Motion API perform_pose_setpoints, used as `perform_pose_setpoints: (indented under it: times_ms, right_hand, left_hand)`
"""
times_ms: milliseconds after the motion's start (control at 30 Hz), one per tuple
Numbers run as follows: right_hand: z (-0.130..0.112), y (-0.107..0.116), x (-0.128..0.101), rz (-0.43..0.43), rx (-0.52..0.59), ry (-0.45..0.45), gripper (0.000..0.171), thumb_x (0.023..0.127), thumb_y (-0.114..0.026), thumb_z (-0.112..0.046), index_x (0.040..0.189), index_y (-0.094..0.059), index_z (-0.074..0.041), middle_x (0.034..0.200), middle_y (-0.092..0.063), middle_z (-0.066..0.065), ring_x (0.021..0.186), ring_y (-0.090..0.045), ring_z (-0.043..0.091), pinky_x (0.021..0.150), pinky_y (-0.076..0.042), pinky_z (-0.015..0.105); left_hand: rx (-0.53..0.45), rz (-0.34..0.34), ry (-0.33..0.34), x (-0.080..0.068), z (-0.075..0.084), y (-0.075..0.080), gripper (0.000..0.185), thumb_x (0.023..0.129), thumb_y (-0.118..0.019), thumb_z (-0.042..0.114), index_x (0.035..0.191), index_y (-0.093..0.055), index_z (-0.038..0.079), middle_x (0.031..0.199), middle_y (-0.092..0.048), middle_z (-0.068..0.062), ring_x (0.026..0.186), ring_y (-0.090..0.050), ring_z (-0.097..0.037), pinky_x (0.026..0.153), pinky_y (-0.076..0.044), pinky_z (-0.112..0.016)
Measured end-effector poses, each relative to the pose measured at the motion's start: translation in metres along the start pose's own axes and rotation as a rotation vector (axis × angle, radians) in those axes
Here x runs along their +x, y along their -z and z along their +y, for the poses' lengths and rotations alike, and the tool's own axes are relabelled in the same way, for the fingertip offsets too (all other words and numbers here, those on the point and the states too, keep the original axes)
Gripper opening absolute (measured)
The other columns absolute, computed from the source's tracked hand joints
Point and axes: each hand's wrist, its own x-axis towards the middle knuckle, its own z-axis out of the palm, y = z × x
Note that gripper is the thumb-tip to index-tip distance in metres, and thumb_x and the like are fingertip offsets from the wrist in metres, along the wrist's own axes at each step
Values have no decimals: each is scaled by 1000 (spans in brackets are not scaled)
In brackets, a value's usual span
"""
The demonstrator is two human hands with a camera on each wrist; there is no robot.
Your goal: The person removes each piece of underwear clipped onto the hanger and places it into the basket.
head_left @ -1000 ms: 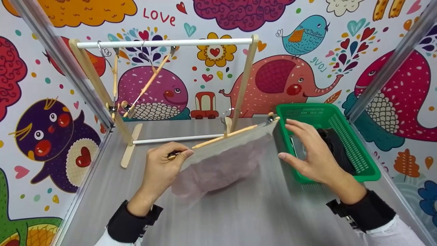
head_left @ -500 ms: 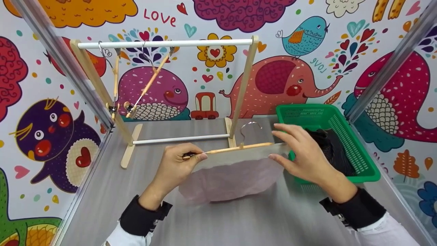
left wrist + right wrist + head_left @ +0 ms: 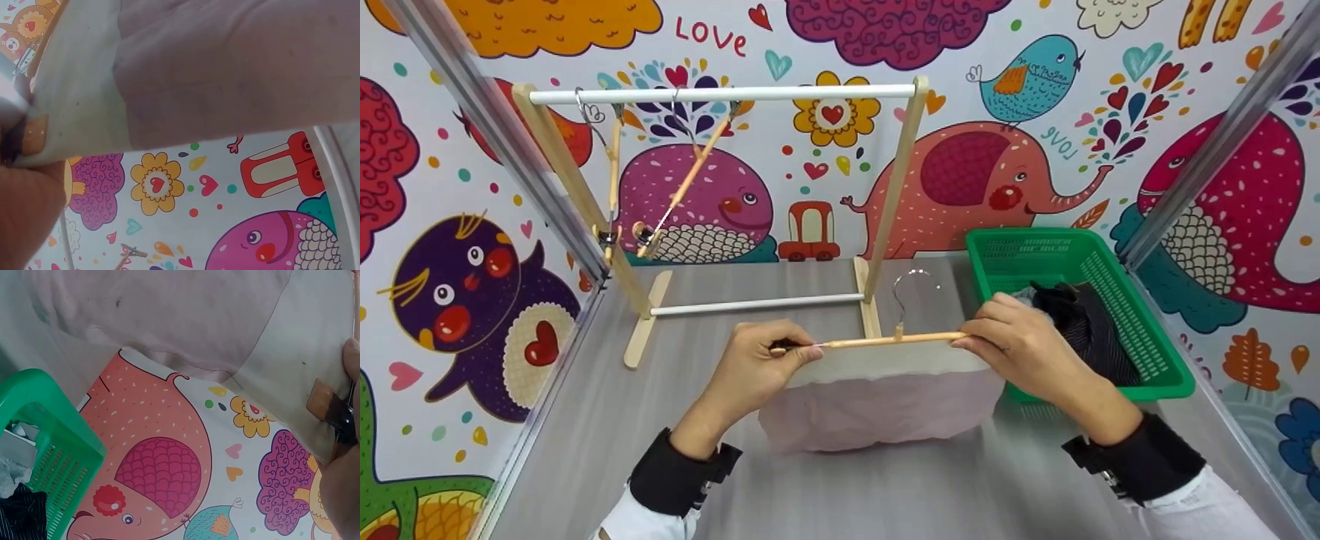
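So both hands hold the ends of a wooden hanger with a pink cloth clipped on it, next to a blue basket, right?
Not quite: the basket is green, as the head view shows. Both the left hand and the right hand do hold the wooden hanger with the pink cloth.

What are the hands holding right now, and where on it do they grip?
A wooden hanger with a pale pink cloth clipped under it: the left hand pinches its left end, the right hand its right end.
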Motion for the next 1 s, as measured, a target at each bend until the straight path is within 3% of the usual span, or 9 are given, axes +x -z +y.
perform_pose_setpoints:
  times_ms: [233,367,500,633,767,1000]
  right_hand:
    - [-2,2,0,3,33,-2,25,66,-83,-5,88,-72,-10,81,-61,-3,74,-46,12,60,-34,14]
    - [-1,4,0,15,48,9,24,67,-82,-5,89,-72,-10,82,-61,-3,74,-47,13,61,-35,14]
    - [0,7,-2,31,46,5,20,70,-80,-6,88,-72,-10,81,-60,-2,73,-46,13,62,-34,16]
    - [1,10,-2,46,47,-9,16,73,-79,-7,88,-72,-10,81,-61,-2,74,-47,13,63,-34,17]
    - [-1,12,-2,60,51,-4,15,74,-78,-6,87,-72,-9,81,-61,-3,74,-47,13,63,-34,17]
    - [-4,14,1,72,56,20,12,76,-77,-11,87,-72,-8,79,-60,-1,73,-46,14,63,-33,19]
  left_hand:
    - [-29,-12,32,-6,-14,0,9,76,-75,-3,79,-70,4,71,-67,-3,58,-55,-10,50,-45,-21]
    - [-39,-14,62,-10,-24,2,14,78,-76,5,90,-70,9,79,-68,0,67,-63,-12,57,-52,-25]
    - [-48,-14,106,-13,-23,8,25,81,-74,9,106,-69,10,88,-69,0,78,-66,-14,67,-55,-29]
    - [-50,2,118,-13,-22,13,24,84,-71,8,108,-69,8,91,-70,-1,80,-65,-14,67,-54,-29]
    - [-16,12,67,-12,-22,14,17,84,-70,8,101,-69,8,86,-69,0,73,-62,-12,62,-53,-27]
    - [50,41,-122,-10,-26,13,14,78,-73,-1,89,-69,7,79,-67,4,66,-62,-10,62,-54,-25]
